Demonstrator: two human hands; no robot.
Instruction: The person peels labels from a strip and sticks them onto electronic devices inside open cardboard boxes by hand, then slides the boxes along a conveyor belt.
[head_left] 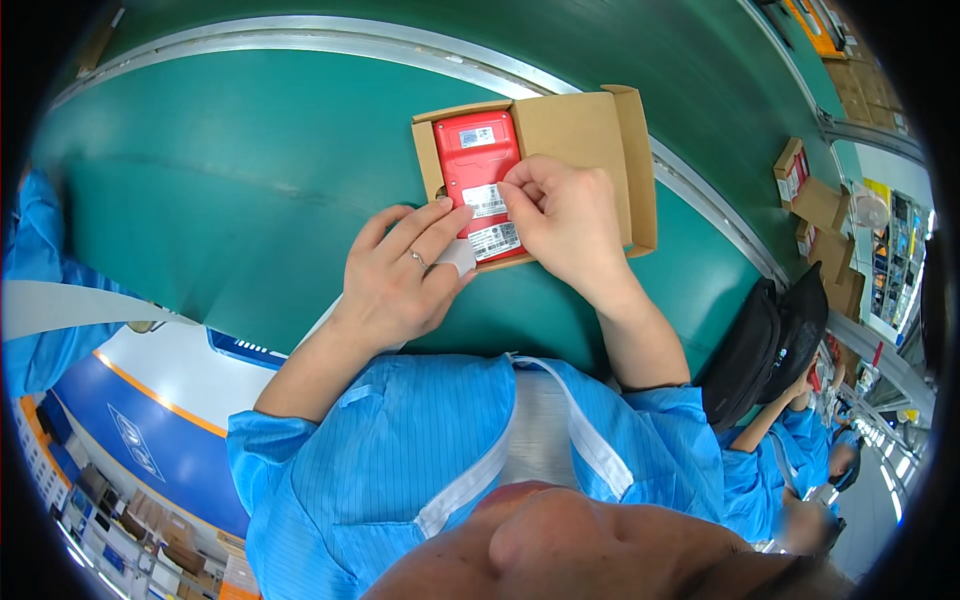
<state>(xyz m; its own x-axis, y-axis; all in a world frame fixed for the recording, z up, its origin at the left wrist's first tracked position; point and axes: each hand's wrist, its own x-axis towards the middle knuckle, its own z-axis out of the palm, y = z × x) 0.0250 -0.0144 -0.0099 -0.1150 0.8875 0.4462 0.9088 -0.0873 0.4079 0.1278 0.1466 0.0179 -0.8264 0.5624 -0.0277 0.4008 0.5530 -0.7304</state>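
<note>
To your right, beyond the long silver metal strip along the smooth green table, you can see small open brown cardboard boxes. Nearer you is a black, soft-looking, rounded object; behind it, a co-worker in blue clothes.

I saw a bright blue smock with fine dark stripes and loose sleeves; pale trim edged its neck opening over a greyish top, and a slim silvery ring circled a finger of the left hand.
</note>
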